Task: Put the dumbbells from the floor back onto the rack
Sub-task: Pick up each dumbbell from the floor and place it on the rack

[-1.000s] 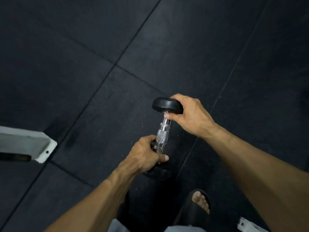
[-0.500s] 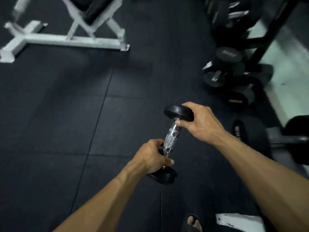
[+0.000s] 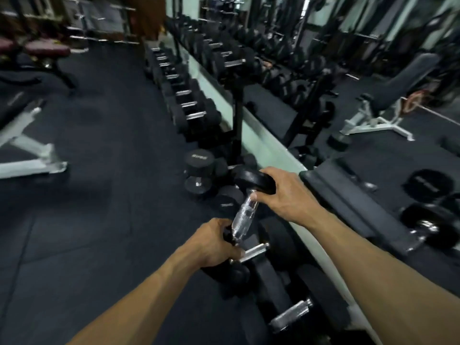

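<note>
Spanning both hands, the black-headed dumbbell with knurled chrome handle (image 3: 243, 215) tilts. The left hand (image 3: 214, 242) grips its lower head; the right hand (image 3: 283, 192) grips its upper head.

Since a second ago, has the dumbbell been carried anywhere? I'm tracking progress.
Yes. The dumbbell, held by both hands, was over bare floor mats; now it is beside the dumbbell rack along the mirror.

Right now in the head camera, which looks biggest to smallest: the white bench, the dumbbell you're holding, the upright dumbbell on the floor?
1. white bench
2. held dumbbell, though nearness inflates it
3. upright dumbbell
</note>
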Motion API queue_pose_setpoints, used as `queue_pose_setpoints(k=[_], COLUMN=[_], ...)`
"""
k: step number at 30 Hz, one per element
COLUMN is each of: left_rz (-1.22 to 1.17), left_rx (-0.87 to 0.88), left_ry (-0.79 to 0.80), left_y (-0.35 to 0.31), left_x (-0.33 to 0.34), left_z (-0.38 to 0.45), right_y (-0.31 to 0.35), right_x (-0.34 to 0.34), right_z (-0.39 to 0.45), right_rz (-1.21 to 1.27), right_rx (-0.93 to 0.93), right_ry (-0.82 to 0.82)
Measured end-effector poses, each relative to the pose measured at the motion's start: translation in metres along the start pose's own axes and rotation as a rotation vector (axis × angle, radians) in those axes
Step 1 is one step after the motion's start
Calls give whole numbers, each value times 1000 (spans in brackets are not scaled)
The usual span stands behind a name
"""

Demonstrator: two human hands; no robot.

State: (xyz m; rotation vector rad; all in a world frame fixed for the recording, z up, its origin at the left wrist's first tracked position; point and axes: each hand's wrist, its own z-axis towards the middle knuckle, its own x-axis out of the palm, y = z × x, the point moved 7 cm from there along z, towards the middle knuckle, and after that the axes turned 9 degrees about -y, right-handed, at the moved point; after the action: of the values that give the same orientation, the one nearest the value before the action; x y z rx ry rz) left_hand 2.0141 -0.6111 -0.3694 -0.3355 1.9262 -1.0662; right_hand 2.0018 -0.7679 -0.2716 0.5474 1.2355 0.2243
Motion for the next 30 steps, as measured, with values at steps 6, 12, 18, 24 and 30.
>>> queue_pose_setpoints(k=[6,12,18,24,30], left_rz=[63,210,333,447,137], left_rx=[108,187,198,218,15], left_ry=[27,59,39,-99,-127], left_y=[-111,-188,-215,-225,-196], left_x=[57,104,154,166,144], left_z=[71,149,212,241,251], right_y=[-90,-183,-259,-320,-326], right_x=[-100,-158,-169,-151,-138], right_z=[28,55,79,77,104], right_rz=[-126,-204,-240,-169,-209], right_rx=[96,222,316,441,475], right_ry=[-79,-143,-117,-84,-5])
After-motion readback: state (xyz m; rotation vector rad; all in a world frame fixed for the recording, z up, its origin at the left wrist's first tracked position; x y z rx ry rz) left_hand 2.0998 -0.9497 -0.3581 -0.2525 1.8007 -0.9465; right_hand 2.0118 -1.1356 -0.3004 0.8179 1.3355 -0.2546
